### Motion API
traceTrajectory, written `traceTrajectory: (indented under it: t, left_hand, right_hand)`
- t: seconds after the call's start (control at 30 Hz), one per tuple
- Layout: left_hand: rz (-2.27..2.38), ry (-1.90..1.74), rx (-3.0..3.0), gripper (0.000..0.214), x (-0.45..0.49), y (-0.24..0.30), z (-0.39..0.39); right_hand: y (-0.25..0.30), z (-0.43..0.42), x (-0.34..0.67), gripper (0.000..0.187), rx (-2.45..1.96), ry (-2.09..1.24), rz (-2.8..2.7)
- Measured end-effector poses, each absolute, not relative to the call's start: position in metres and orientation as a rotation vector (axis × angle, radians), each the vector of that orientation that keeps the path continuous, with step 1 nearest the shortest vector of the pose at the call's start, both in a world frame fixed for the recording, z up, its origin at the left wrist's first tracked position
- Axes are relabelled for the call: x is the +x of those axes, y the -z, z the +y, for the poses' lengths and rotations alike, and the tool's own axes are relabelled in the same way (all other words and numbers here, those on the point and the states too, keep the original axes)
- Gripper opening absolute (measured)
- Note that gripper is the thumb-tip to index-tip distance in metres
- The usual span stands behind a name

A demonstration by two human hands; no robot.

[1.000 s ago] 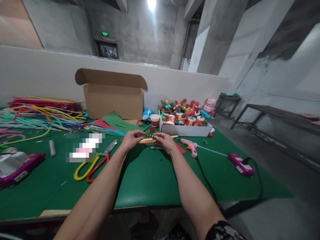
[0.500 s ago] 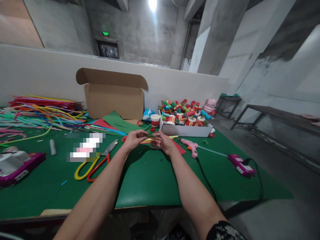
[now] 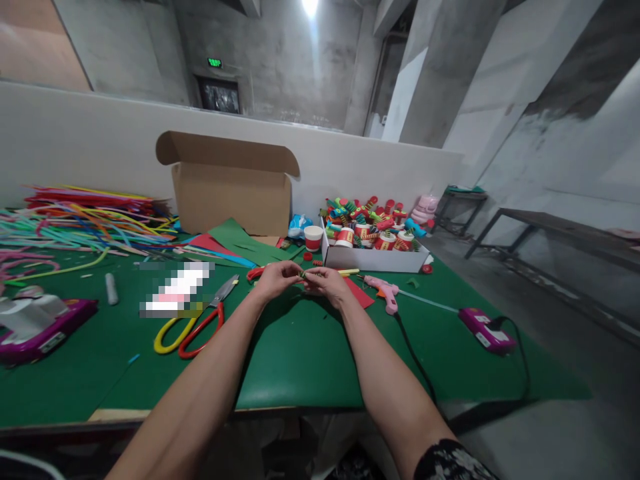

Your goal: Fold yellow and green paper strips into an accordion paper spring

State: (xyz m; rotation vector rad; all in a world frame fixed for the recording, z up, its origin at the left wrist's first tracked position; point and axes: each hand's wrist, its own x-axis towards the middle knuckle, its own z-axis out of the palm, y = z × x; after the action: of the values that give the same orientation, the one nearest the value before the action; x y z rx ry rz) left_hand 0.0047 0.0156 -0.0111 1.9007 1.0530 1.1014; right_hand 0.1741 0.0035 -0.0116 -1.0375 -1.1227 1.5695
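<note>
Both my hands meet above the middle of the green table (image 3: 300, 360). My left hand (image 3: 274, 280) and my right hand (image 3: 326, 285) pinch the two ends of a small green and red coiled pipe cleaner (image 3: 303, 274), fingers closed on it. Just behind the hands a yellow stick (image 3: 345, 272) lies on the table, and a red paper sheet (image 3: 361, 294) lies under my right hand. A pink glue gun (image 3: 384, 291) rests to the right of my right hand.
Scissors with yellow and red handles (image 3: 193, 325) lie left of my hands. An open cardboard box (image 3: 231, 187) stands at the back, beside a white box of finished coloured pieces (image 3: 373, 241). Loose pipe cleaners (image 3: 75, 220) pile at the left. A purple power strip (image 3: 487, 330) with a cord sits right.
My hands have drawn closer together, so the coiled piece between them looks shorter. The view has shifted slightly; the rest of the table is unchanged.
</note>
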Motion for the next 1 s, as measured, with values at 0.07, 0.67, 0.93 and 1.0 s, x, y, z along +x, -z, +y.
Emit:
traceTrajectory:
  t: [0.07, 0.67, 0.93, 1.0]
  left_hand:
    - [1.081, -1.12, 1.905, 0.026, 0.003, 0.01, 0.016]
    - [1.086, -1.247, 1.746, 0.028, -0.002, 0.003, 0.015]
    - [0.99, -1.17, 1.814, 0.03, 0.003, 0.007, 0.013]
    - [0.985, -1.133, 1.838, 0.035, 0.002, 0.008, 0.013]
  right_hand:
    - [0.011, 0.004, 0.176, 0.02, -1.051, -1.558, -1.123]
    - [0.006, 0.009, 0.184, 0.019, -1.059, -1.483, -1.006]
    - [0.004, 0.001, 0.178, 0.026, -0.945, -1.747, -1.058]
    - [0.005, 0.001, 0.179, 0.018, -0.951, -1.702, -1.101]
